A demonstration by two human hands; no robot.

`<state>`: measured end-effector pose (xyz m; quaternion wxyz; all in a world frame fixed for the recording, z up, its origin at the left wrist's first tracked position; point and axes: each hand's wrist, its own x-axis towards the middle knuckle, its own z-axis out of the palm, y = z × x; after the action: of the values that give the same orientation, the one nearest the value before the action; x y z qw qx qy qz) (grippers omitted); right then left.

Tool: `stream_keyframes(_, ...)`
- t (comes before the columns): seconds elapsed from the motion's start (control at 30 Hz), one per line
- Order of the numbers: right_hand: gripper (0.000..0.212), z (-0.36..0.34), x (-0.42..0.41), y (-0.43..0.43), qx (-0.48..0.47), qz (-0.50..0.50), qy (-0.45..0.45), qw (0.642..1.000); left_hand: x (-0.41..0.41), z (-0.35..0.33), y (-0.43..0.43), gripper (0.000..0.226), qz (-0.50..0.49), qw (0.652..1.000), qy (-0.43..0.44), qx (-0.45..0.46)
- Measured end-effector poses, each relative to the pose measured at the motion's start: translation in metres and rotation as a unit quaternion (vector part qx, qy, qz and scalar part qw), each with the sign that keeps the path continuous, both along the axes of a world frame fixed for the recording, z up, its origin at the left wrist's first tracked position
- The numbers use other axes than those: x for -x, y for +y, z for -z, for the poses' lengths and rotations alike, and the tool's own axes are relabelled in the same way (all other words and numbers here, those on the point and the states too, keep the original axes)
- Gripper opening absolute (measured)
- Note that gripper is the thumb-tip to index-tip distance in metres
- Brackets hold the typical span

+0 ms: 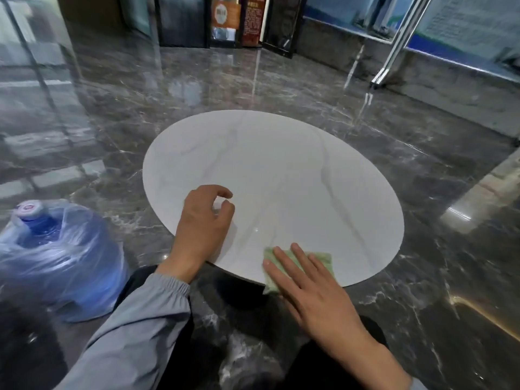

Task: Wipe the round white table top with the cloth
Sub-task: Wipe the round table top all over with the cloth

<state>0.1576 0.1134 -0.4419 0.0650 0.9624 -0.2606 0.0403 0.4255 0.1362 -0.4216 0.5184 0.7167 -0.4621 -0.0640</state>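
At the near rim of the round white counter (267, 164), a little right of its middle, lay the folded pale green cloth (325, 260). One corner of it hung just past the rim toward me. My right grip (315, 294) was released and flat on top of the cloth, with straight, spread fingers (284, 263) pressing it down and pointing away and to the left. My hand covered most of the cloth, so I could not tell which way its longer side ran.

Almost the whole counter lay beyond the cloth, ahead and to the left, so I judged the coming stroke should push outward from this edge. The right grip was already on the cloth, and the left was well apart from it.

My left grip (202, 220) rested on the near-left part of the counter. Its fingers were loosely curled, with the thumb close to the forefinger, and I could see nothing held in it. A grey sleeve (146, 319) covered that arm.

The counter's faintly veined surface carried nothing else. Around it spread a glossy dark marble floor (197, 94). On the floor to my left stood a large blue water bottle (56, 257) wrapped in clear plastic.
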Motion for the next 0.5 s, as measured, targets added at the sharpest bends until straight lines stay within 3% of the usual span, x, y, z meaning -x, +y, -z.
stream_keyframes(0.13,0.088,-0.001,-0.034,-0.012,0.024,-0.025,0.035,0.999,-0.021,0.01,0.026,0.016,-0.059,0.996,-0.043,0.049)
stream_keyframes(0.23,0.078,-0.001,-0.062,-0.004,0.047,-0.042,0.01,0.998,-0.03,0.016,0.049,0.019,-0.114,0.992,-0.006,0.059)
stream_keyframes(0.5,0.074,0.001,-0.17,0.023,-0.034,-0.043,-0.026,0.998,-0.038,0.023,0.076,0.019,-0.152,0.982,0.081,0.077)
